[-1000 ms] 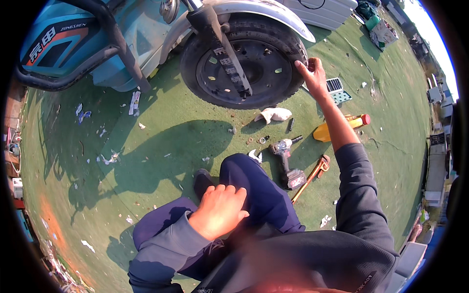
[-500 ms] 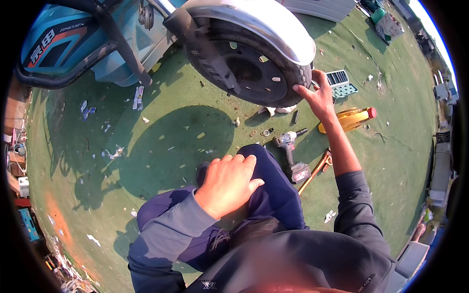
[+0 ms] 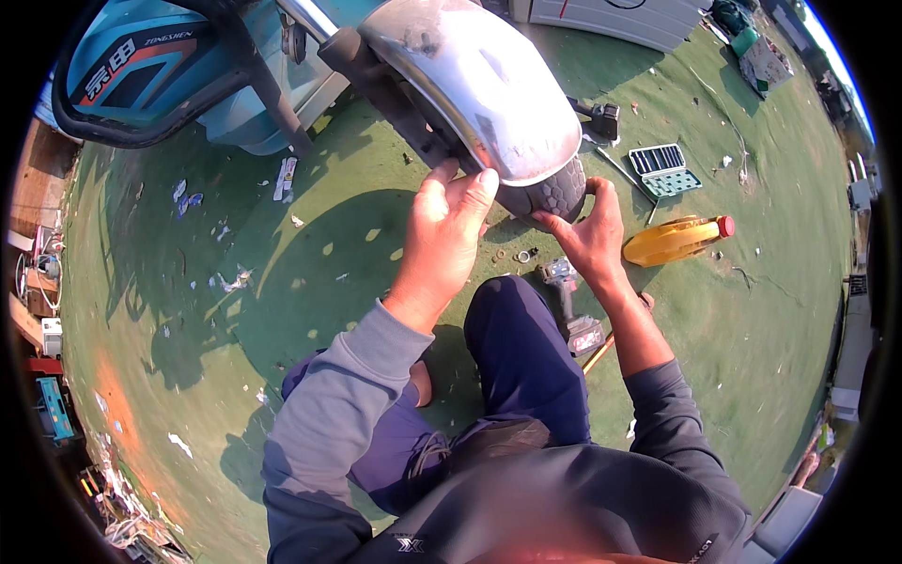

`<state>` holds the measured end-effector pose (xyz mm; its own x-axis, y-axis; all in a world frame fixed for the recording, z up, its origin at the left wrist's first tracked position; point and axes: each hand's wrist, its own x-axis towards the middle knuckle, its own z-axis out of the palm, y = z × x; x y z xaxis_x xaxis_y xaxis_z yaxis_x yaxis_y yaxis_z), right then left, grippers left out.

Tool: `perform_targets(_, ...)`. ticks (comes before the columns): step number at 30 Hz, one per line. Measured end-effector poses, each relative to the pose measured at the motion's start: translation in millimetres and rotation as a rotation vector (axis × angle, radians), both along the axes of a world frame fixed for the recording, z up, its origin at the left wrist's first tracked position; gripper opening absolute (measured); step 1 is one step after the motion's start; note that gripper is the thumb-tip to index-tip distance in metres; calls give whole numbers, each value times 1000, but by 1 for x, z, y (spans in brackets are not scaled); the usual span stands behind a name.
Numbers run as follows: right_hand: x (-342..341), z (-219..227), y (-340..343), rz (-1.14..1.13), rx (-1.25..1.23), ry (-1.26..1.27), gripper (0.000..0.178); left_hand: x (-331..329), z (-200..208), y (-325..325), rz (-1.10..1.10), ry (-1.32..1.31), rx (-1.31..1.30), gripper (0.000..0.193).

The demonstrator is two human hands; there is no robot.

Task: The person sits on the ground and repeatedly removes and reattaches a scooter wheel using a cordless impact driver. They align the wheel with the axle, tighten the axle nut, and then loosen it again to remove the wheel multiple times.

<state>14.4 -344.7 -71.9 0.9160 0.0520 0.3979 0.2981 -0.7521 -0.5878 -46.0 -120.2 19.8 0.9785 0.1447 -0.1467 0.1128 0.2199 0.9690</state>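
The front wheel of a blue vehicle is turned, so its black treaded tyre points toward me under a shiny metal mudguard. My right hand grips the tyre from the right, thumb on the tread and fingers round the far side. At the wheel's left side, below the dark fork leg, my left hand is closed, with its thumb up by the mudguard's lower edge. What its fingertips press on is partly hidden. A cordless impact wrench lies by my right knee.
Right of the wheel are a yellow bottle with a red cap and an open green socket case. Another dark power tool lies behind the wheel. Small rings sit on the green ground, and an orange-handled tool is partly hidden.
The wheel has swung from showing its side to pointing toward me. My left hand has risen from above my knees to the wheel. My right hand has moved lower with the tyre.
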Motion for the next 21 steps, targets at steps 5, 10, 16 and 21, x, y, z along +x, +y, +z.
perform_targets(5,-5,-6,5,-14,28,-11,83,16,4,-9,46,-217,-170,32)
perform_targets(10,-5,-11,-1,-10,37,3,81,17,11,-13,3,-273,-265,26)
perform_targets(16,-7,-21,-7,22,19,44,78,24,2,-8,96,-140,-208,23)
perform_targets(21,-15,-31,-3,11,2,49,79,14,7,-2,116,-91,-196,22)
